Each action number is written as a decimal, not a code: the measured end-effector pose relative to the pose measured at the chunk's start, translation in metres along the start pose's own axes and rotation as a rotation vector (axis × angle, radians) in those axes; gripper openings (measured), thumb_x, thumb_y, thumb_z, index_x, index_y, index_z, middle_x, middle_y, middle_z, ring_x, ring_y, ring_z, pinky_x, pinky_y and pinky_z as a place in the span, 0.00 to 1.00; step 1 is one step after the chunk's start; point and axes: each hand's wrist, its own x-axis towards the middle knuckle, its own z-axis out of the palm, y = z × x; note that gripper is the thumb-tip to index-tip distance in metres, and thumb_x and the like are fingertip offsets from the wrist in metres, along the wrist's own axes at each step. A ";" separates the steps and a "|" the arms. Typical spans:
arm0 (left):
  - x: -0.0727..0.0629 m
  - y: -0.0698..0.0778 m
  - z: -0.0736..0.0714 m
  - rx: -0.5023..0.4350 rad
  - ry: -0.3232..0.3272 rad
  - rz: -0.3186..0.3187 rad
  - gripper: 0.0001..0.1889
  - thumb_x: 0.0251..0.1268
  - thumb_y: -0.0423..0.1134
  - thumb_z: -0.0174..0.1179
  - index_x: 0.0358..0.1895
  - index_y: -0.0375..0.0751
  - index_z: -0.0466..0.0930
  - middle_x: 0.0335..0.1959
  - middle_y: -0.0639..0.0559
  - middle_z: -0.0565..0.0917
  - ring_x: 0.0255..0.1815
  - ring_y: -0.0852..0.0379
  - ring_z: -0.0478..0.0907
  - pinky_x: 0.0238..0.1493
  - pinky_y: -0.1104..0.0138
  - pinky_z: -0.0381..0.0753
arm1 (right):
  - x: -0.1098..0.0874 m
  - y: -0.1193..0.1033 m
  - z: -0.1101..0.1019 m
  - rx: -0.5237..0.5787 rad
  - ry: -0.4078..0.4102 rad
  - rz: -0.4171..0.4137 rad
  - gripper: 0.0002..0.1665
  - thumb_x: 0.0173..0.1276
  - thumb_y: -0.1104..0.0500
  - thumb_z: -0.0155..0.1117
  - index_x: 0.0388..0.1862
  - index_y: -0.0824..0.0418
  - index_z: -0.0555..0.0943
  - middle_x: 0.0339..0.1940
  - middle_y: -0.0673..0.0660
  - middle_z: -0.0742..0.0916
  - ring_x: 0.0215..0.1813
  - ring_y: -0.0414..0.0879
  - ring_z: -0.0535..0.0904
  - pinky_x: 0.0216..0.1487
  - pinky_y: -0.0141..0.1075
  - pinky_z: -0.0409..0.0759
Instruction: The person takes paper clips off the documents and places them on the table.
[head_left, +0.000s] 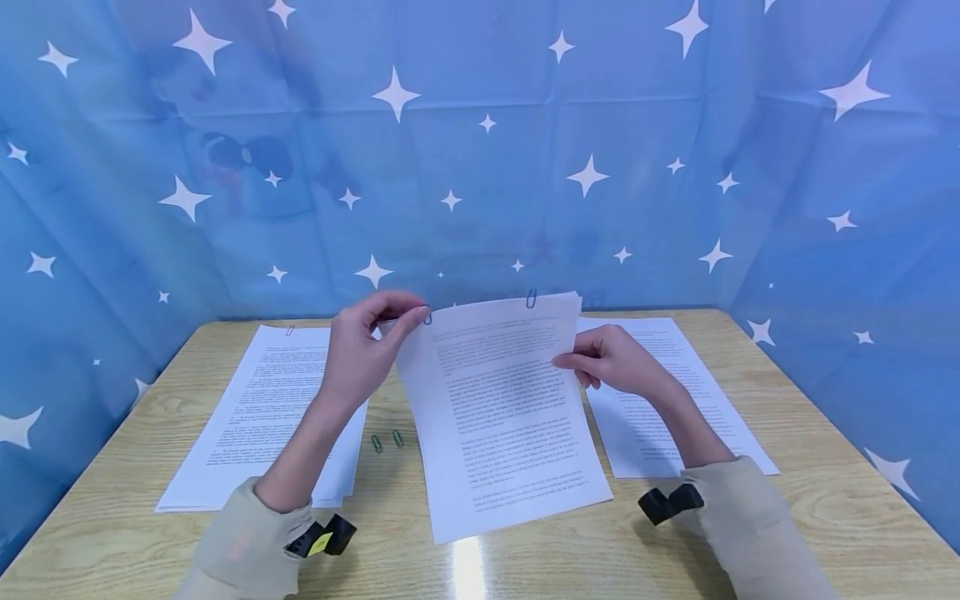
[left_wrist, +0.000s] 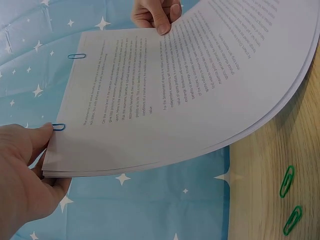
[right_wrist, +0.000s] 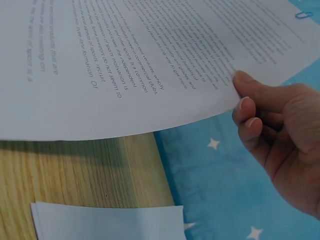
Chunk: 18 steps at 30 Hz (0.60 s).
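Observation:
A sheaf of printed paper [head_left: 510,417] is held up off the table, its sheets bowing in the left wrist view. My left hand [head_left: 378,342] is at its top left corner, thumb on the end of a blue paper clip [left_wrist: 59,127] on the top edge and fingers behind the sheets. Farther along that edge sits a second blue paper clip [head_left: 531,298]. With thumb and fingers, my right hand [head_left: 618,358] pinches the sheaf's right edge. The right wrist view shows that thumb [right_wrist: 245,82] on top of the paper.
To the left lies a paper stack [head_left: 255,417] with a red paper clip [head_left: 290,331] at its top. Another printed stack [head_left: 667,400] lies to the right. Two green paper clips [head_left: 398,437] are on the wooden table [head_left: 390,550]. A starry blue curtain [head_left: 480,167] hangs behind.

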 end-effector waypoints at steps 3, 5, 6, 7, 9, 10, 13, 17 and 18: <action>0.000 0.000 0.001 0.010 0.000 -0.002 0.04 0.67 0.33 0.68 0.40 0.35 0.87 0.36 0.48 0.87 0.36 0.58 0.80 0.39 0.71 0.77 | 0.000 0.000 0.000 -0.003 0.001 0.001 0.07 0.73 0.59 0.66 0.33 0.58 0.86 0.14 0.52 0.78 0.16 0.47 0.71 0.17 0.33 0.61; -0.001 0.000 0.001 0.015 0.003 -0.004 0.04 0.67 0.33 0.68 0.39 0.35 0.87 0.35 0.48 0.87 0.35 0.58 0.80 0.38 0.72 0.77 | 0.000 0.000 0.001 -0.006 0.001 0.008 0.07 0.73 0.58 0.67 0.34 0.59 0.86 0.14 0.52 0.78 0.16 0.47 0.71 0.17 0.33 0.61; -0.001 0.000 0.001 0.016 0.003 -0.004 0.04 0.67 0.33 0.68 0.39 0.35 0.87 0.35 0.48 0.87 0.35 0.58 0.79 0.38 0.71 0.76 | 0.001 0.000 0.001 -0.006 -0.001 0.013 0.07 0.73 0.58 0.67 0.34 0.59 0.86 0.15 0.52 0.78 0.16 0.47 0.72 0.17 0.33 0.61; -0.001 0.000 0.002 0.016 0.004 -0.004 0.04 0.67 0.34 0.67 0.39 0.35 0.87 0.35 0.48 0.87 0.35 0.57 0.79 0.37 0.71 0.76 | 0.001 0.000 0.001 -0.008 -0.002 0.018 0.07 0.73 0.58 0.67 0.35 0.60 0.86 0.15 0.52 0.78 0.16 0.47 0.72 0.17 0.33 0.61; -0.001 0.000 0.002 0.013 0.005 -0.004 0.05 0.68 0.34 0.67 0.38 0.35 0.87 0.34 0.47 0.87 0.34 0.57 0.79 0.37 0.71 0.75 | 0.001 0.000 0.001 -0.009 -0.003 0.029 0.07 0.72 0.58 0.67 0.36 0.60 0.86 0.15 0.53 0.78 0.16 0.47 0.72 0.18 0.33 0.62; -0.001 0.000 0.002 0.010 0.007 -0.006 0.05 0.68 0.34 0.67 0.39 0.35 0.87 0.35 0.47 0.87 0.34 0.57 0.78 0.36 0.71 0.75 | 0.002 0.000 0.001 -0.012 -0.004 0.034 0.07 0.72 0.58 0.67 0.36 0.61 0.86 0.15 0.53 0.78 0.16 0.47 0.72 0.18 0.32 0.62; -0.001 -0.001 0.001 -0.023 0.021 -0.017 0.06 0.69 0.34 0.66 0.40 0.34 0.86 0.35 0.46 0.87 0.35 0.57 0.80 0.37 0.71 0.77 | 0.002 0.001 0.002 -0.017 0.000 0.049 0.08 0.72 0.59 0.67 0.34 0.61 0.86 0.15 0.56 0.79 0.16 0.47 0.71 0.18 0.33 0.62; 0.001 -0.001 -0.002 -0.097 0.054 -0.024 0.06 0.69 0.32 0.66 0.41 0.32 0.86 0.35 0.43 0.86 0.36 0.52 0.83 0.39 0.70 0.79 | 0.003 0.001 0.002 -0.028 0.008 0.060 0.10 0.73 0.60 0.66 0.31 0.61 0.85 0.15 0.59 0.79 0.16 0.49 0.70 0.18 0.34 0.62; 0.002 -0.001 -0.002 -0.111 0.060 -0.023 0.05 0.68 0.32 0.66 0.41 0.31 0.86 0.34 0.43 0.86 0.37 0.50 0.83 0.40 0.69 0.80 | 0.002 0.002 0.001 -0.035 0.010 0.059 0.11 0.73 0.59 0.66 0.30 0.61 0.85 0.16 0.60 0.79 0.15 0.49 0.70 0.17 0.34 0.62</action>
